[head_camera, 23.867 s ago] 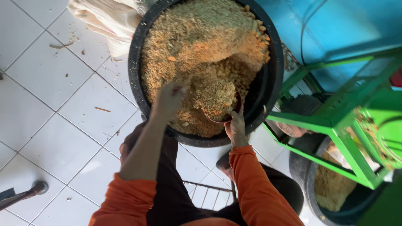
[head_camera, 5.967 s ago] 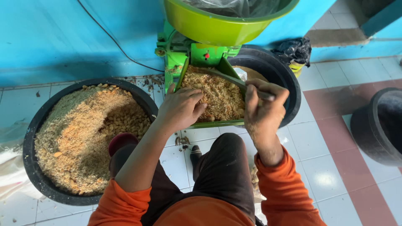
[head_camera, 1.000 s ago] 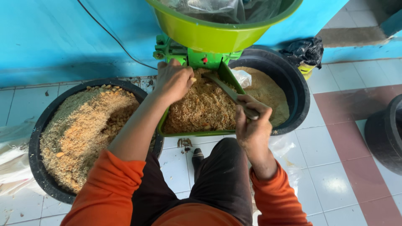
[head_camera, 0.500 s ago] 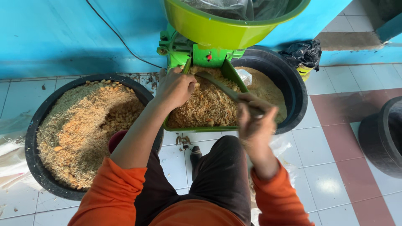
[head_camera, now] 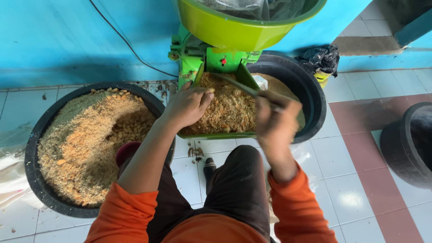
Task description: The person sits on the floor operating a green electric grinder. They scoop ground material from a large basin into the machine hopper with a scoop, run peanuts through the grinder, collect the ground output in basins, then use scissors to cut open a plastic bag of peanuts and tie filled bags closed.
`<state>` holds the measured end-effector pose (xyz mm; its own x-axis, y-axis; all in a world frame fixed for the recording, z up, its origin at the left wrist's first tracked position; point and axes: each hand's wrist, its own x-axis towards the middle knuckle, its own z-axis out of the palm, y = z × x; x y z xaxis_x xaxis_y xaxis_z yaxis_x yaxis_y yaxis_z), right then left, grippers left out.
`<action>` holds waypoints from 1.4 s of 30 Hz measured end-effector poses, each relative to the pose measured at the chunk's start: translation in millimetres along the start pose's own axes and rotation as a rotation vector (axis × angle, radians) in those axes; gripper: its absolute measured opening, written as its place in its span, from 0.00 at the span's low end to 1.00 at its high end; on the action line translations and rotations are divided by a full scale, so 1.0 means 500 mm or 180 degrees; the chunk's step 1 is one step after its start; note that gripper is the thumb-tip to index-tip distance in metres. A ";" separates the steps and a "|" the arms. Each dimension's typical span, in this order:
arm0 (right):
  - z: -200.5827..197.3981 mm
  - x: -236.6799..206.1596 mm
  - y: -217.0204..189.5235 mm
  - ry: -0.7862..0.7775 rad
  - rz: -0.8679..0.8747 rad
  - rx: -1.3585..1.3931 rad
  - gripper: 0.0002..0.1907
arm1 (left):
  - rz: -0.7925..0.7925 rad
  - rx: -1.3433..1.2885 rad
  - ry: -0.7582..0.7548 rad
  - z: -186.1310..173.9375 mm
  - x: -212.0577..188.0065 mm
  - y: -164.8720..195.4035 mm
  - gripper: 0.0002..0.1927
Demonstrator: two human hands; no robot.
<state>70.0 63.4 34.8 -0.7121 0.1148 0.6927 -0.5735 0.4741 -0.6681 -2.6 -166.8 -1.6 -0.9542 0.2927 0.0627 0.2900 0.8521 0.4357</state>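
My left hand (head_camera: 188,105) rests palm down on the brown shredded mash (head_camera: 229,108) that fills the green tray (head_camera: 215,135) of a green machine (head_camera: 211,58). My right hand (head_camera: 275,120) is blurred and grips a thin metal tool (head_camera: 238,85) that reaches into the mash toward the machine's outlet. Above the tray sits the machine's lime-green hopper bowl (head_camera: 238,27). I wear orange sleeves and dark trousers.
A large black tub (head_camera: 36,180) of coarse yellow-brown feed (head_camera: 90,139) stands at my left. A second black tub (head_camera: 310,99) sits under the tray. A third black tub (head_camera: 407,144) is at the right edge. The blue wall (head_camera: 67,36) with a cable is behind.
My left hand has slid lower and flatter onto the mash. My right hand has moved up toward the tray with the tool, still moving.
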 end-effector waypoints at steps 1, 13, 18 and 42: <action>0.004 -0.002 -0.002 -0.0160 -0.0118 -0.0187 0.15 | -0.0065 0.0040 -0.0106 0.002 -0.001 -0.001 0.26; -0.006 -0.006 -0.033 0.0027 -0.0247 -0.0398 0.14 | 0.0231 0.0261 0.0088 0.025 -0.014 -0.014 0.27; -0.006 -0.021 -0.018 -0.0126 -0.0347 -0.0477 0.15 | 0.0256 0.0196 0.0110 0.012 -0.019 -0.004 0.26; -0.050 -0.001 -0.071 0.0014 -0.0421 -0.0311 0.13 | 0.0168 0.0355 -0.0262 0.002 -0.008 -0.003 0.32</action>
<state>101.0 68.2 64.9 -0.6309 0.0495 0.7743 -0.6200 0.5678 -0.5415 1.0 -168.6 -3.3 -0.9294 0.3690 0.0070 0.3504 0.8762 0.3308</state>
